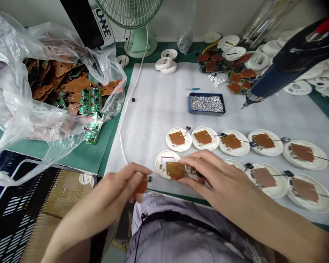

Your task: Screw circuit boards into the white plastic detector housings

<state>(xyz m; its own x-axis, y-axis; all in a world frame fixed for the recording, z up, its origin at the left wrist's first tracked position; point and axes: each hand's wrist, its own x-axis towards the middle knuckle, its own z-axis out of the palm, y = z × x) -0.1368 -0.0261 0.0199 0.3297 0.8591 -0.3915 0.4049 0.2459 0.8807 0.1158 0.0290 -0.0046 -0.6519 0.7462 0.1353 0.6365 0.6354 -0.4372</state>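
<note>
My left hand [124, 182] is closed around a brown circuit board, held over the front edge of the mat. Between thumb and fingers of my right hand [208, 173] is another brown circuit board [175, 170], held above a round white cover [160, 160]. That cover lies face up with a rectangular window, partly hidden by the board. Beyond my hands sits a row of round white covers [180, 149], each with a brown board and a black wire lead. More such covers [322, 208] lie to the right, some partly behind my right hand.
A plastic bag [13, 120] of circuit boards stands at left. A blue tray [192, 111] of small screws sits mid-mat, with an electric screwdriver [274, 73] hanging to its right. At the back are a green fan [139, 42], loose boards [235, 77] and white covers [298, 87].
</note>
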